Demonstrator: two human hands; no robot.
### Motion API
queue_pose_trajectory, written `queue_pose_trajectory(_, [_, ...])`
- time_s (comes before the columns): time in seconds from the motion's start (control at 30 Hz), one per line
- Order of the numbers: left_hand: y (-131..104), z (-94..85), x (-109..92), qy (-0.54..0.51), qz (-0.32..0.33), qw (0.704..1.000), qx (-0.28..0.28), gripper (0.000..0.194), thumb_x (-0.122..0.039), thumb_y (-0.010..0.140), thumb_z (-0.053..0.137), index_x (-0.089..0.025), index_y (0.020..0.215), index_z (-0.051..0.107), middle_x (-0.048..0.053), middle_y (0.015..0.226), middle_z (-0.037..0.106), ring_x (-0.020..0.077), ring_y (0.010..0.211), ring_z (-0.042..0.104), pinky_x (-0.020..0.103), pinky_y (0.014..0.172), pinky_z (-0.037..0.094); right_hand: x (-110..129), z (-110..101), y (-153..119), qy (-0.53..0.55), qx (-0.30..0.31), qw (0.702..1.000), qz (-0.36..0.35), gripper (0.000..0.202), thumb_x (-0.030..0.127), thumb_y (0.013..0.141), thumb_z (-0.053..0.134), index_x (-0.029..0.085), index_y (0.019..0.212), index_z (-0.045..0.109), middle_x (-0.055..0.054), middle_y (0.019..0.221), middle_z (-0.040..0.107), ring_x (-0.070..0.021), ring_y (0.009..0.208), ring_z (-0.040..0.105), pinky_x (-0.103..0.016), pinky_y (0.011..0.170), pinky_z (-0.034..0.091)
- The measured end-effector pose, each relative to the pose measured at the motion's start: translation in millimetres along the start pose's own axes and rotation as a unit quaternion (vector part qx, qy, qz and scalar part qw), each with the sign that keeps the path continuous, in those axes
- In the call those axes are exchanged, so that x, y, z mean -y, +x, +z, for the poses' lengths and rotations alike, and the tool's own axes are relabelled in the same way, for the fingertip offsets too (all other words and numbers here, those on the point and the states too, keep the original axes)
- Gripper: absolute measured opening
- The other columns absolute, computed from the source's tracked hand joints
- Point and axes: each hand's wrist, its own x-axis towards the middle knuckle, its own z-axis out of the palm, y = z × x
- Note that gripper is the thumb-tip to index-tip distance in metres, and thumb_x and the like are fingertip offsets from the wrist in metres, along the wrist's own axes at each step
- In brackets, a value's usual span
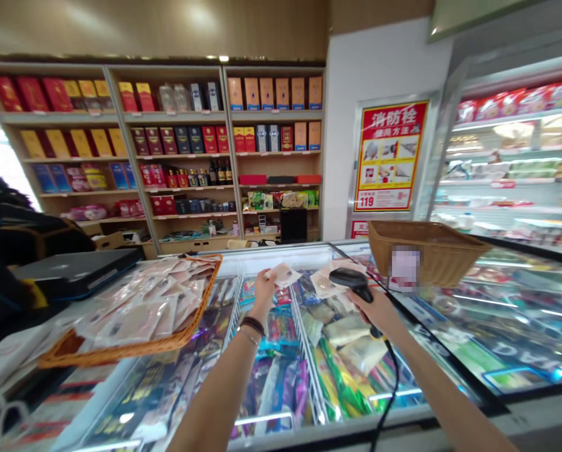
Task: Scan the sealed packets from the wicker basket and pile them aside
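Observation:
My left hand (pixel 264 289) pinches the edge of a small clear plastic packet (pixel 285 274) above the glass-topped freezer. In my right hand (pixel 374 306) is a black barcode scanner (pixel 351 282), gripped by its handle, its cable hanging down in front of the freezer. The scanner's head points left, toward the held packet but apart from it. Another flat pale packet (pixel 322 284) lies just beyond the scanner, partly hidden by it. To the left, a shallow wicker tray (pixel 168 344) bears a heap of similar clear packets (pixel 144 301).
Under the glass, the freezer holds colourful wrapped goods (pixel 281 333) between white wire dividers (pixel 307 358). A brown basket (pixel 431 251) with a blurred label stands at right. A black flat device (pixel 78 276) sits at left, beside a dark-clothed person (pixel 17 251). Stocked shelves (pixel 182 113) line the back wall.

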Motion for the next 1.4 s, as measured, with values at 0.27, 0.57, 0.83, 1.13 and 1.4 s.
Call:
queue_pose_trajectory(0.27, [-23.0,112.6,-10.8,-0.091,-0.007,0.982,0.165,0.048,-0.011,0.076,0.081,-0.017,0.122,0.068,0.007,0.093,0.073,0.0152,0.08,0.073,0.033,0.082,0.062,-25.9,-53.6,-15.1,-0.008,-0.038,0.999,0.017,0.042,0.061,0.08,0.063,0.027,0.059,0.05,0.002,0.035,0.051,-0.0157,0.033,0.049,-0.027,0.043,0.038])
queue_pose_trajectory(0.57, [-31.2,89.4,-1.9,0.118,0.116,0.926,0.339,0.007,-0.013,0.066,0.08,-0.019,0.068,0.076,0.009,0.077,0.078,0.0233,0.078,0.073,0.037,0.081,0.061,-26.0,-58.9,-24.9,-0.035,-0.055,0.998,0.008,0.039,0.056,0.083,0.059,0.026,0.06,0.051,0.0,0.038,0.054,-0.016,0.036,0.052,-0.028,0.047,0.04])
queue_pose_trajectory(0.83, [-15.2,-30.4,-42.6,0.153,0.183,0.938,0.252,0.009,-0.022,0.074,0.074,-0.022,0.08,0.08,0.009,0.087,0.081,0.0236,0.084,0.075,0.035,0.082,0.062,-3.7,3.4,-5.0,0.033,-0.014,0.999,0.013,0.04,0.06,0.079,0.064,0.026,0.062,0.052,0.002,0.04,0.054,-0.0144,0.034,0.05,-0.027,0.041,0.037])
queue_pose_trajectory(1.13, [8.5,-195.6,-115.0,0.443,0.331,0.833,-0.024,0.034,-0.011,0.08,0.059,-0.02,0.109,0.075,0.013,0.122,0.073,0.0293,0.117,0.066,0.048,0.111,0.05,45.4,110.5,-2.2,0.165,0.102,0.981,-0.022,0.044,0.064,0.075,0.069,0.026,0.061,0.05,0.003,0.04,0.052,-0.0133,0.033,0.047,-0.027,0.038,0.036])
queue_pose_trajectory(1.4, [-2.6,-311.9,-129.3,0.664,0.121,0.718,-0.17,0.053,-0.013,0.087,0.059,-0.013,0.14,0.059,0.024,0.146,0.06,0.0408,0.14,0.051,0.053,0.112,0.042,49.9,145.6,-8.9,0.201,0.146,0.968,-0.025,0.043,0.059,0.074,0.075,0.024,0.064,0.054,0.003,0.045,0.055,-0.012,0.035,0.048,-0.025,0.037,0.037])
